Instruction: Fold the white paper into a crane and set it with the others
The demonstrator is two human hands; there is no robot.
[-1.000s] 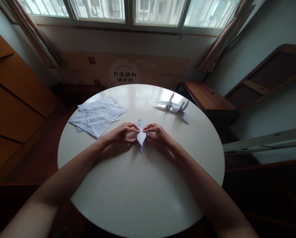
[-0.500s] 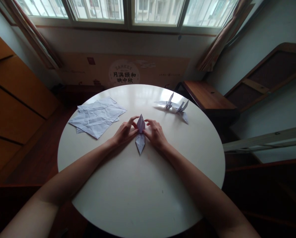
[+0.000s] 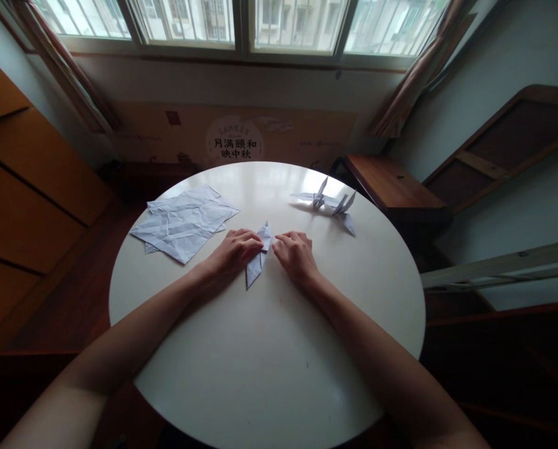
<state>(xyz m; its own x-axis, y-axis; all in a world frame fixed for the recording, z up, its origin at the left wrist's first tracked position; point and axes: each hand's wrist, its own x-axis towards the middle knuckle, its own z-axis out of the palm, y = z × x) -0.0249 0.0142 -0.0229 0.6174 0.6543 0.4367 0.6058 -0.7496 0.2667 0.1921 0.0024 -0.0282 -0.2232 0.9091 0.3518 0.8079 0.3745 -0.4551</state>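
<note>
Two hands pressing a half-folded paper model flat on a round table.

The left hand (image 3: 234, 251) lies palm down, fingers nearly flat on the left flap of the folded paper (image 3: 259, 257); the right hand (image 3: 295, 252), fingers curled, touches its right edge. The paper sits mid-table (image 3: 269, 349), tilted, tip pointing near-left. Uneven pressure could skew the crease or tear the thin point. No containers are visible: creased sheets (image 3: 182, 221) lie loose far left, finished cranes (image 3: 331, 204) far right.
</note>
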